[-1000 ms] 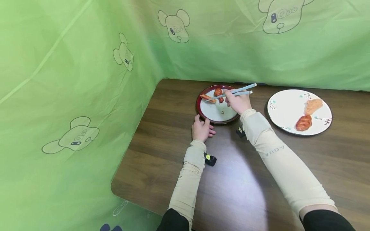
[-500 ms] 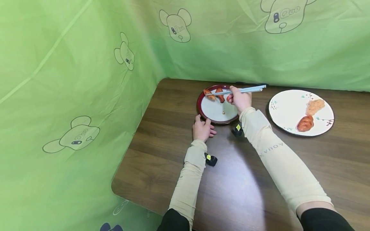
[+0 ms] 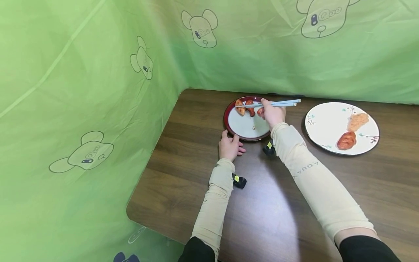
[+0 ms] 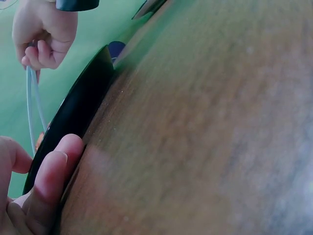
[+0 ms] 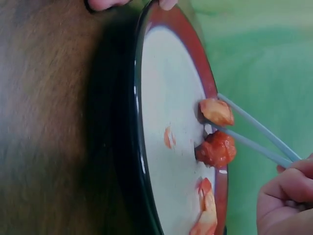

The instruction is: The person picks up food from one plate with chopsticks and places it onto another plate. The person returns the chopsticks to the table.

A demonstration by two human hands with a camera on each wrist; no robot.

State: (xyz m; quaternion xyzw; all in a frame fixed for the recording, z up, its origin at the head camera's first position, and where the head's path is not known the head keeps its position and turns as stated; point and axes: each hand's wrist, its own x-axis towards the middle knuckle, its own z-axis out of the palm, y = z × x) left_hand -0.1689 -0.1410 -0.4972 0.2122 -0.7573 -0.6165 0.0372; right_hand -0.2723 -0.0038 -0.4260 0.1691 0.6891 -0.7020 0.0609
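My right hand (image 3: 274,113) holds a pair of light blue chopsticks (image 3: 284,103) over the red-rimmed plate (image 3: 243,135). Their tips reach an orange-brown piece of food (image 5: 216,111) near the far rim, one stick on either side of it in the right wrist view. Close by sit a glossy red lump of food (image 5: 217,148) and a longer red-and-pale piece (image 5: 206,208). My left hand (image 3: 229,146) grips the plate's near rim, thumb over the top and fingers (image 4: 51,171) against the dark outer side.
Right of my right hand stands a larger white plate (image 3: 322,125) with a floral pattern, bearing a tan piece (image 3: 357,121) and a reddish-brown ridged piece (image 3: 346,141). A small crumb (image 3: 253,127) lies on the red-rimmed plate. Green cloth (image 3: 248,69) hangs behind the wooden table (image 3: 183,174).
The chopsticks have come closer together and swung more level as my right hand shifted. The orange-brown piece has turned more upright and moved towards the red lump. My left hand stays put.
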